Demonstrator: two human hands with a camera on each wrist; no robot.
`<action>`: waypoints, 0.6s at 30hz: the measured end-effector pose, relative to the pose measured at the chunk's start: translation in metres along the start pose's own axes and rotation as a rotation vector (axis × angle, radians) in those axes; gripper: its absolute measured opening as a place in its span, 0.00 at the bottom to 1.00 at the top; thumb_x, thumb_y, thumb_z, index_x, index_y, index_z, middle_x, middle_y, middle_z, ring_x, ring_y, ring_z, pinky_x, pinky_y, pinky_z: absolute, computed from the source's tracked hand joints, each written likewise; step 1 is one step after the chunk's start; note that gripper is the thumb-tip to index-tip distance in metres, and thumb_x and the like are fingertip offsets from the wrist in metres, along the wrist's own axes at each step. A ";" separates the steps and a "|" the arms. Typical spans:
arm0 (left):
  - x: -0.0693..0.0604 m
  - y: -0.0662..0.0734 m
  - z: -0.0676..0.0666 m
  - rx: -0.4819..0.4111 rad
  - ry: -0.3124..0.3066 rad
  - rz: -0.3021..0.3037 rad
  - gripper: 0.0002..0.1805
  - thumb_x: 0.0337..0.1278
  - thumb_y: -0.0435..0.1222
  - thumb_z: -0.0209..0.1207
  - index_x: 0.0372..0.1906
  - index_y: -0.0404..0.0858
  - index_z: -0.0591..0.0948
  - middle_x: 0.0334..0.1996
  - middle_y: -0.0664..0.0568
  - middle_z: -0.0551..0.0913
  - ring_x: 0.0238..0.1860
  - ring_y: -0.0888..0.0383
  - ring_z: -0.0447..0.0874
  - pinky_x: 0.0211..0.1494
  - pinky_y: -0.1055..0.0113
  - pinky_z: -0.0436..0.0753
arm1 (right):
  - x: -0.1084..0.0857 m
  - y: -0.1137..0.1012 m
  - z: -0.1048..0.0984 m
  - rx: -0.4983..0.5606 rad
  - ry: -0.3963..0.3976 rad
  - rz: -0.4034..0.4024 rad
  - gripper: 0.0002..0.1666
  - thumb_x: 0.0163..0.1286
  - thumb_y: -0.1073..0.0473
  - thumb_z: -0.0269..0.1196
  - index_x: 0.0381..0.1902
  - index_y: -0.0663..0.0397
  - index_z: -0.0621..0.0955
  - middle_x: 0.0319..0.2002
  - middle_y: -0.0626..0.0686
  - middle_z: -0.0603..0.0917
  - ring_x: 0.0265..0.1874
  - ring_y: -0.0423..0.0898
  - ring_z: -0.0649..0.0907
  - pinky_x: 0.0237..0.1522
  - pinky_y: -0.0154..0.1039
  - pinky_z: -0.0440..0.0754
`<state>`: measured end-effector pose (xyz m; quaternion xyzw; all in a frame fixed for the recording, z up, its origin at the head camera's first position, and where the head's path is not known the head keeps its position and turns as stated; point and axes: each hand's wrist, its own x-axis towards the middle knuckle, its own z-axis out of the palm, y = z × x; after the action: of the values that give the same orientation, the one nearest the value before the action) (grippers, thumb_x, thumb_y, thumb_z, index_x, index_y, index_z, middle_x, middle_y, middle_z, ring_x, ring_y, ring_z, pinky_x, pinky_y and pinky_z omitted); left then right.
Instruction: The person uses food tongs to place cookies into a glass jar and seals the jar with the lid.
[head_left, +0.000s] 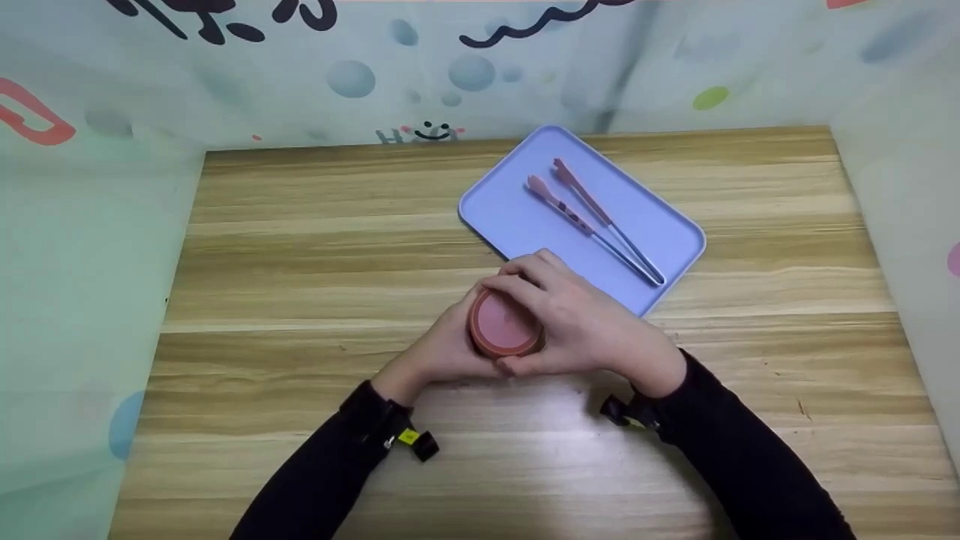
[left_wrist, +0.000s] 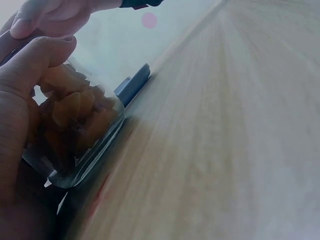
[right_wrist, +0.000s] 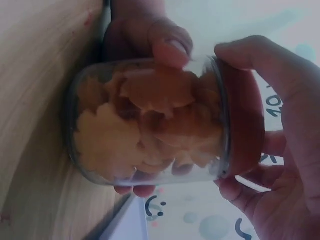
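Observation:
A clear jar (right_wrist: pixel 145 125) with a reddish-brown lid (head_left: pixel 507 324) stands upright on the table, filled with orange-brown, scalloped pieces that look like biscuits. Around the jar's body my left hand (head_left: pixel 448 341) is curled, its thumb across the near side in the right wrist view. My right hand (head_left: pixel 581 319) grips the lid by its rim, thumb on one side and fingers on the other. The lid appears to be on the jar. From above, the hands and lid hide the jar's body.
Behind the hands lies a lavender tray (head_left: pixel 487 217), set at an angle. Tongs (head_left: pixel 600 217) with pink tips and metal arms lie spread on it. The wood-grain table (head_left: pixel 300 262) is bordered by printed cloth walls (head_left: pixel 285 90) at the back and sides.

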<state>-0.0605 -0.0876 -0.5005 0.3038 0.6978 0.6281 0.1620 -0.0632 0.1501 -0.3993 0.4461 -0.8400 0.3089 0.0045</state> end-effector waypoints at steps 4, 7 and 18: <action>0.000 0.000 0.001 -0.004 0.001 -0.005 0.63 0.46 0.36 0.86 0.85 0.44 0.59 0.79 0.52 0.72 0.77 0.54 0.73 0.82 0.54 0.72 | 0.001 0.002 -0.001 0.025 -0.006 -0.027 0.56 0.55 0.40 0.83 0.76 0.58 0.76 0.65 0.58 0.78 0.62 0.55 0.75 0.65 0.48 0.80; 0.000 0.000 0.002 -0.001 0.001 -0.004 0.64 0.46 0.36 0.86 0.86 0.45 0.59 0.79 0.53 0.72 0.76 0.54 0.73 0.81 0.54 0.72 | 0.000 0.004 -0.003 0.064 -0.034 -0.077 0.55 0.57 0.44 0.83 0.78 0.57 0.74 0.69 0.57 0.77 0.65 0.54 0.73 0.67 0.48 0.78; -0.001 0.002 0.003 0.002 -0.013 -0.025 0.61 0.47 0.38 0.86 0.85 0.44 0.62 0.77 0.52 0.74 0.75 0.53 0.75 0.81 0.54 0.73 | 0.000 0.007 -0.001 0.114 -0.081 -0.171 0.56 0.55 0.55 0.76 0.81 0.56 0.69 0.78 0.52 0.72 0.75 0.52 0.69 0.77 0.49 0.69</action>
<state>-0.0576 -0.0857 -0.4987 0.2992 0.7012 0.6234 0.1738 -0.0689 0.1534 -0.4022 0.5278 -0.7793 0.3365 -0.0283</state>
